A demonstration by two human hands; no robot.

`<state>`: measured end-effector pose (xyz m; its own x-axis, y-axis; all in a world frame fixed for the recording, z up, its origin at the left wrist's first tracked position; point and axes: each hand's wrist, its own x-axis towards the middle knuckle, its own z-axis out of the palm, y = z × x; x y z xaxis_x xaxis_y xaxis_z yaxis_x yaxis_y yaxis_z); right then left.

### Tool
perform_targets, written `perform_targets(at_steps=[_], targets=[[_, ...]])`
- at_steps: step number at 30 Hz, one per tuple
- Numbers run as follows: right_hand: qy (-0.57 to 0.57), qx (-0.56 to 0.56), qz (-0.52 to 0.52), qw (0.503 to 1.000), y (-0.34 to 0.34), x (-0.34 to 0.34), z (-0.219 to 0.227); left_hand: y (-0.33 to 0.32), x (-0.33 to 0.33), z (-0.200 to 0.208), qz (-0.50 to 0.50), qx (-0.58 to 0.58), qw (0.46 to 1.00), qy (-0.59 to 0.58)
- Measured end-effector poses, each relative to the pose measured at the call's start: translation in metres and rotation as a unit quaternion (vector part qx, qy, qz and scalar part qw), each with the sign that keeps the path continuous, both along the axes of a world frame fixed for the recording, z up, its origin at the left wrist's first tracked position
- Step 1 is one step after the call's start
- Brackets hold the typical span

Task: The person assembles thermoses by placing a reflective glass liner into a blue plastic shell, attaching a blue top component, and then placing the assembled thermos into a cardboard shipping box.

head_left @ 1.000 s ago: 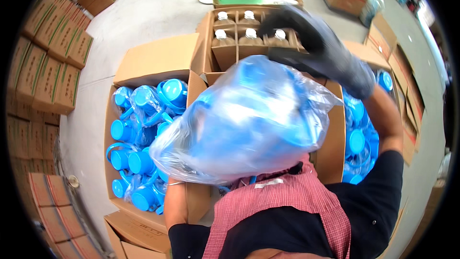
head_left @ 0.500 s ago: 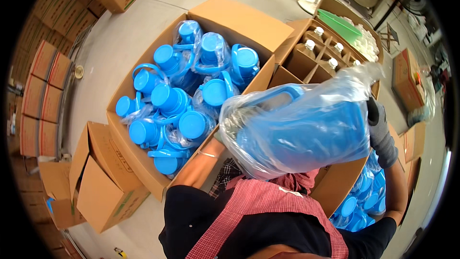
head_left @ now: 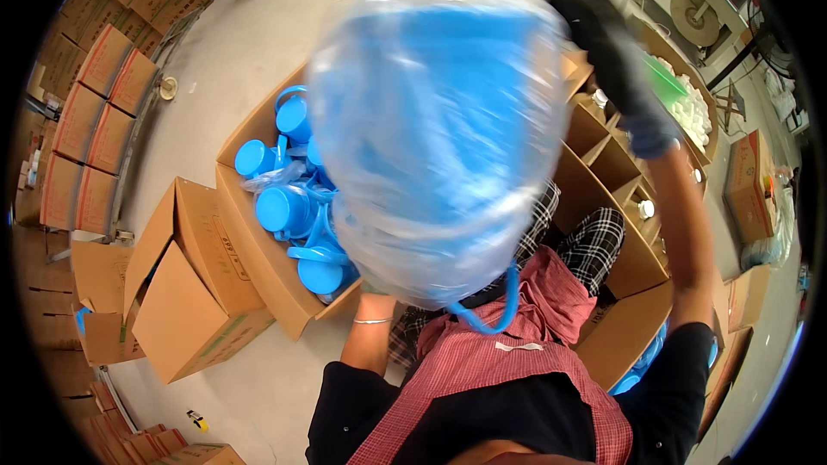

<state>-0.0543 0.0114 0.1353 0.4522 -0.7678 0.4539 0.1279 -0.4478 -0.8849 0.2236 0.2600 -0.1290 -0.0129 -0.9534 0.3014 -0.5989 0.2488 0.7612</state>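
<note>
A large blue plastic jug (head_left: 431, 112) in a clear plastic bag is raised close in front of me, smeared by motion. Its blue loop handle (head_left: 506, 306) hangs toward my apron. My left hand (head_left: 376, 301) reaches under the jug and holds it up; its fingers are hidden behind the bag. My right hand (head_left: 594, 30), in a dark glove, is beside the bag's upper right edge, too blurred to show its fingers. Behind the jug stands an open carton (head_left: 258, 250) with several bagged blue jugs (head_left: 282, 208), partly covered from view.
To the right, a divided carton (head_left: 616, 159) holds white-capped bottles (head_left: 646, 208). Past it are a green scoop-like tray (head_left: 662, 82) and white pieces (head_left: 689, 112). An open-flapped carton (head_left: 202, 301) stands at left, near stacked boxes (head_left: 90, 133). More blue jugs (head_left: 637, 370) lie at lower right.
The bagged jug has swung up and left, from lying sideways to base-up, now covering much of the carton. My right hand has moved up and away from me. The view has shifted slightly.
</note>
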Motion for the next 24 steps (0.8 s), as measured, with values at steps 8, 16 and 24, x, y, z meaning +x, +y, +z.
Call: perform_targets(at_steps=[8, 16, 24], targets=[[0.421, 0.118, 0.126, 0.890, -0.050, 0.208, -0.241, 0.069, 0.062, 0.013, 0.113, 0.105, 0.986, -0.071], [0.504, -0.202, -0.016, 0.840, -0.136, 0.243, -0.291, 0.071, 0.073, 0.026, 0.142, 0.146, 0.975, -0.085], [0.363, 0.251, 0.025, 0.897, -0.177, 0.280, -0.271, 0.032, 0.086, 0.039, 0.117, 0.144, 0.976, -0.114]])
